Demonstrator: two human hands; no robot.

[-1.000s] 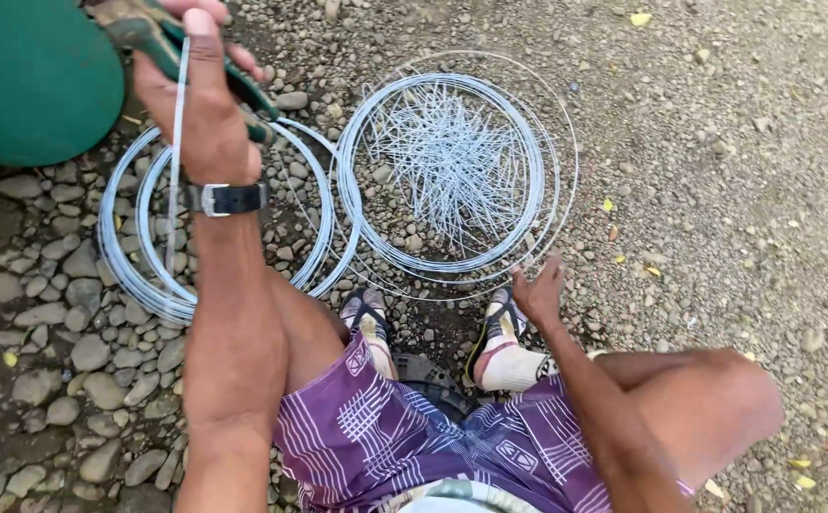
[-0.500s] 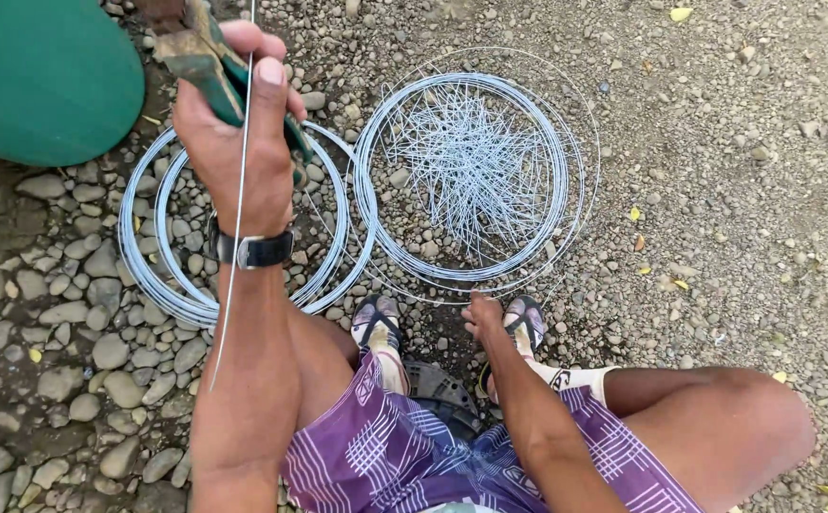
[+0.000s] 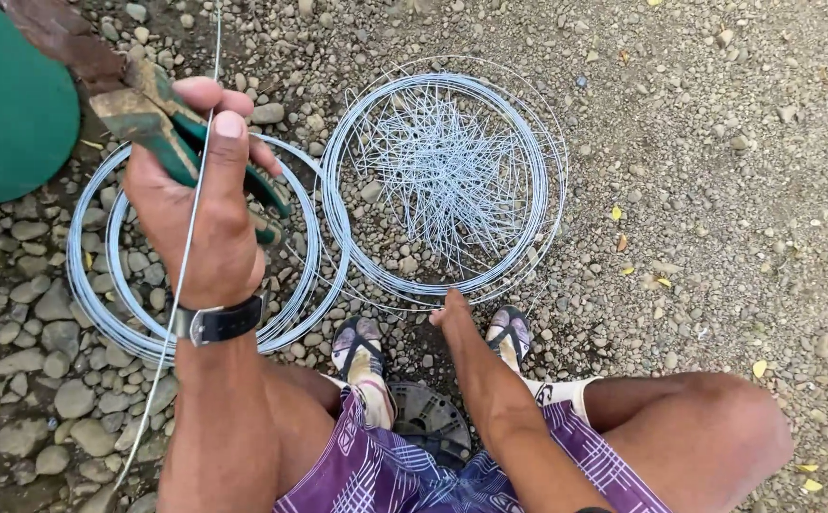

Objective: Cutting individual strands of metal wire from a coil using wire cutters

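My left hand (image 3: 203, 204), with a black wristwatch (image 3: 221, 321), is raised over a wire coil (image 3: 100, 313) on the gravel. It grips rusty pliers with green handles (image 3: 162, 133) and a thin straight wire (image 3: 190, 256) that runs past the thumb, up and down the view. My right hand (image 3: 451, 312) reaches down between my knees, fingertips at the near rim of a second wire coil (image 3: 338, 218). Inside that coil lies a pile of short cut wire pieces (image 3: 447, 171).
A green rounded object (image 3: 10, 104) fills the top left corner. My sandalled feet (image 3: 361, 351) rest on the gravel by a dark round plastic piece (image 3: 428, 418). Bigger stones lie left, fine gravel right.
The left hand has come nearer to the camera with pliers and wire. The right hand has shifted left, from beside the right sandal to the coil's near rim.
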